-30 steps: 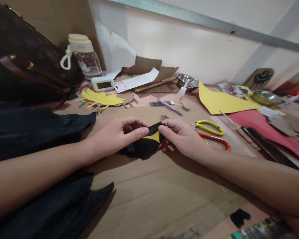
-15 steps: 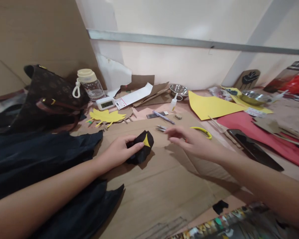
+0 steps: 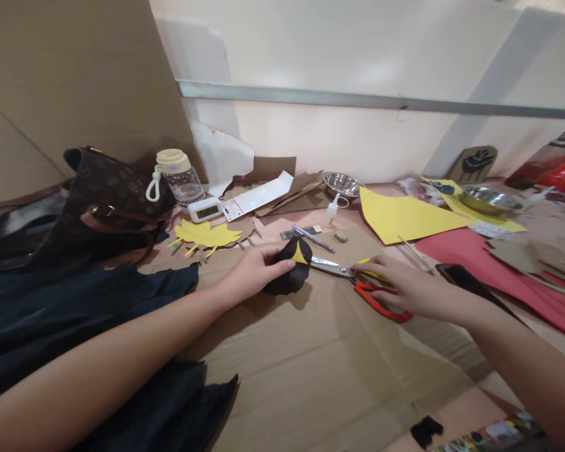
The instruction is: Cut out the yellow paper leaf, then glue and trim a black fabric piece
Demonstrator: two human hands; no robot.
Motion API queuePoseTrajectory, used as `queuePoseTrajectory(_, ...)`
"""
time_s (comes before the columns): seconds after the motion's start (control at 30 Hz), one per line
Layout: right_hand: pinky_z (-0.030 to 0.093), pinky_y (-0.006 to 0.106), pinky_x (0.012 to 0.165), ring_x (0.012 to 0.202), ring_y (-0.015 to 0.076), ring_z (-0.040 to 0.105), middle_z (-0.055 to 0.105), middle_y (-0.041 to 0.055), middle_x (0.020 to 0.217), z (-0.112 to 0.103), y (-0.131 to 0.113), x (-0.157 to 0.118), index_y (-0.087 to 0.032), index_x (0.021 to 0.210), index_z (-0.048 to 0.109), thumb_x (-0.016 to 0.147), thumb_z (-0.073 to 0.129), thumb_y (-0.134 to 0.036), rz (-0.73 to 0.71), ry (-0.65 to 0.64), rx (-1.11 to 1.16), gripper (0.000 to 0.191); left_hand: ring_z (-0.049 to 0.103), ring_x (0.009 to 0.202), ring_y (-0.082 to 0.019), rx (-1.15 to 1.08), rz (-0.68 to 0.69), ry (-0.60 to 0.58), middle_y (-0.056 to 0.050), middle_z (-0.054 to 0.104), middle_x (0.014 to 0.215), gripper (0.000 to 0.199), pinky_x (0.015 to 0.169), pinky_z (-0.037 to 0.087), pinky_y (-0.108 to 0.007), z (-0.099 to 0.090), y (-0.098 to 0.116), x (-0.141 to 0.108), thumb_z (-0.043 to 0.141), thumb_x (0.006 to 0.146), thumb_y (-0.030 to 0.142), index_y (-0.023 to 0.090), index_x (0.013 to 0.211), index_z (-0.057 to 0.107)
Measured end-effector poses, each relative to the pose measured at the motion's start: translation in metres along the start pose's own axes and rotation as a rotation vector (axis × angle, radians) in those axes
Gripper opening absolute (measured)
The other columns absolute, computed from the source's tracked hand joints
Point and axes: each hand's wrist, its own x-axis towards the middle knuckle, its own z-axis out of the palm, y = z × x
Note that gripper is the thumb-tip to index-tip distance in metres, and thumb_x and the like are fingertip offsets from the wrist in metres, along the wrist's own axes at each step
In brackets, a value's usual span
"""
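Observation:
My left hand pinches a small black piece with a pointed yellow shape on its face. To its right, my right hand is closed around the handles of scissors, one handle red and one yellow. The blades point left, and their tips meet the right edge of the black piece. Both hands are just above a brown cardboard sheet.
Black cloth covers the left side. Behind lie a pen, a glue bottle, a metal bowl, yellow paper and yellow leaf-like cutouts. Red paper and a dark phone are at right.
My right hand has taken hold of the scissors and lifted them to the black piece. My left hand has moved right and slightly up with that piece. The view has shifted a little.

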Motion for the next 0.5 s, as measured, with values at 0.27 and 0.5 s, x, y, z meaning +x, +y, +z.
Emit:
queuePoseTrajectory(0.27, 0.058, 0.043, 0.085, 0.097, 0.0315, 0.071, 0.073, 0.0158, 0.111, 0.008, -0.031, 0.009, -0.021, 0.143, 0.068, 0.09, 0.061, -0.025, 0.149, 0.083, 0.078, 0.053, 0.077, 0.088, -0.025, -0.042, 0.01, 0.05, -0.01, 0.084, 0.103, 0.04, 0.081, 0.061, -0.038, -0.003, -0.002, -0.01, 0.08, 0.082, 0.049, 0.016, 0.105, 0.08)
queuePoseTrajectory(0.5, 0.058, 0.032, 0.063, 0.061, 0.0185, 0.065, 0.057, -0.0054, 0.07, 0.001, -0.084, 0.021, -0.023, 0.129, 0.051, 0.095, 0.07, -0.056, 0.181, 0.076, 0.964, 0.051, 0.075, 0.099, -0.027, -0.036, 0.058, 0.16, -0.011, 0.081, 0.111, 0.043, 0.089, 0.059, -0.039, -0.005, 0.006, -0.015, 0.076, 0.084, 0.051, 0.016, 0.109, 0.077)
